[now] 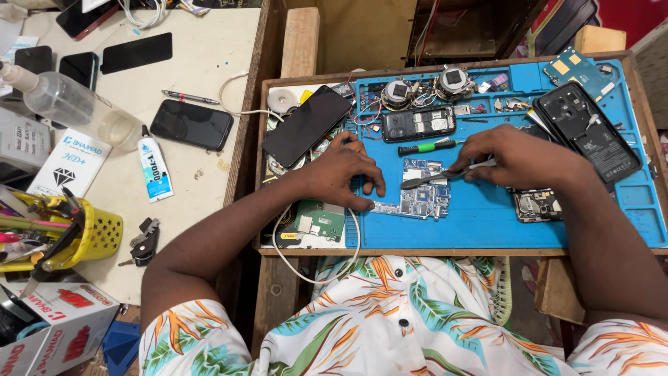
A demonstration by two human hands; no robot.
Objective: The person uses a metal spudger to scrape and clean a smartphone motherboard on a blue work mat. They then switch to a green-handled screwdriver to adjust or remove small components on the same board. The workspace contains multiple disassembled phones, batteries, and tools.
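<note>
Tweezers, gripped in right hand, point left onto circuit board, left hand pressing flat.

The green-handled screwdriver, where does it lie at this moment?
In the head view, the green-handled screwdriver lies on the blue mat, between the opened phone behind it and the circuit board, with the right hand beside its tip.

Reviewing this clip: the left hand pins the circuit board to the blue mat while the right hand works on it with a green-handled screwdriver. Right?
Not quite. In the head view the right hand holds tweezers to the circuit board; the green-handled screwdriver lies unused on the blue mat. The left hand does pin the board.
</note>
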